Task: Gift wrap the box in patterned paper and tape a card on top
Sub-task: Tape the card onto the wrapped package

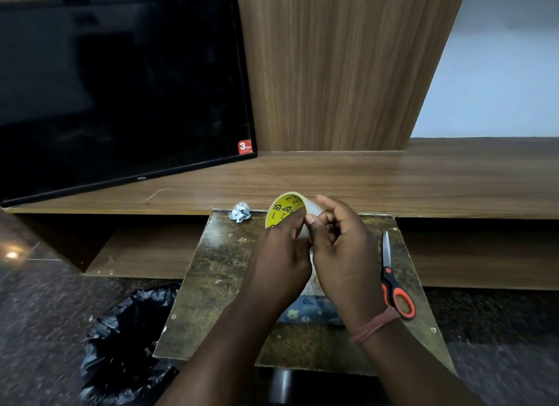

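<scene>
A roll of clear tape (284, 207) with a yellow printed core is held up above the small table (217, 272). My left hand (279, 260) grips the roll from below. My right hand (341, 248) pinches the tape's outer layer at the roll's right side with thumb and fingers. Under my hands lies the box wrapped in blue patterned paper (305, 312), mostly hidden by my wrists. No card shows.
Orange-handled scissors (393, 281) lie on the table's right side. A crumpled paper scrap (241, 212) sits at the table's far left corner. A black bin bag (127, 345) stands on the floor at left. A black TV (121, 88) leans on the wooden shelf (393, 179) behind.
</scene>
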